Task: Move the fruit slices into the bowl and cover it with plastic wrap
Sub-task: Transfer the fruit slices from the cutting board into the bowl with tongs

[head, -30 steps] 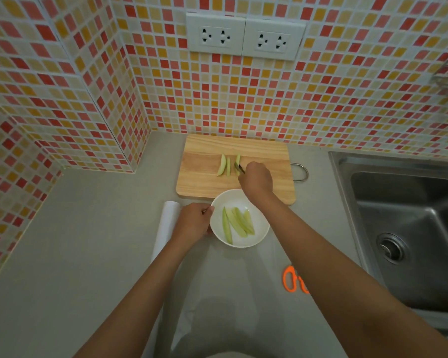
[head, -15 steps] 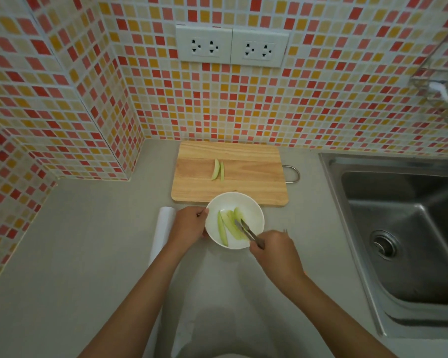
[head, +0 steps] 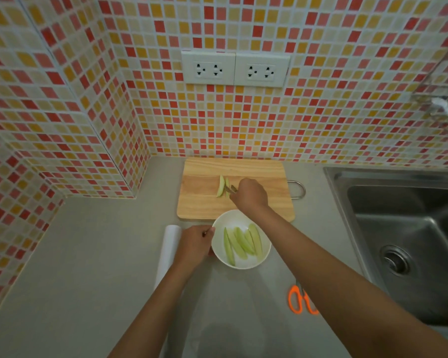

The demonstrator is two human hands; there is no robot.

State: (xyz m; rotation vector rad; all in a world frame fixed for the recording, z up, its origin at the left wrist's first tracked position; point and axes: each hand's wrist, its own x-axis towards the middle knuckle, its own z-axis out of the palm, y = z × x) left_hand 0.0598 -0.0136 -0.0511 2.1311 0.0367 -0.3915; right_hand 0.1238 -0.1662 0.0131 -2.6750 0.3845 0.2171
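The right hand (head: 250,193) reaches out over the pale wooden cutting board (head: 264,202), fingers curled on small metal tongs (head: 231,189) touching two green fruit slices (head: 221,186). The left hand (head: 195,244) grips the round white bowl (head: 219,250) – more slices lie inside.

1. I can read no text, label, brand, number or sign anywhere in front of me.
2. The double socket plate (head: 235,69) on the tiled wall above my cutting board (head: 259,202) shows only pin holes, with no lettering I can make out.
3. The roll of plastic wrap (head: 169,248), just left of the bowl (head: 239,220), has a plain white surface with no print.
4. The orange scissors (head: 299,299), on the counter below and right of the bowl, carry no mark I can read.
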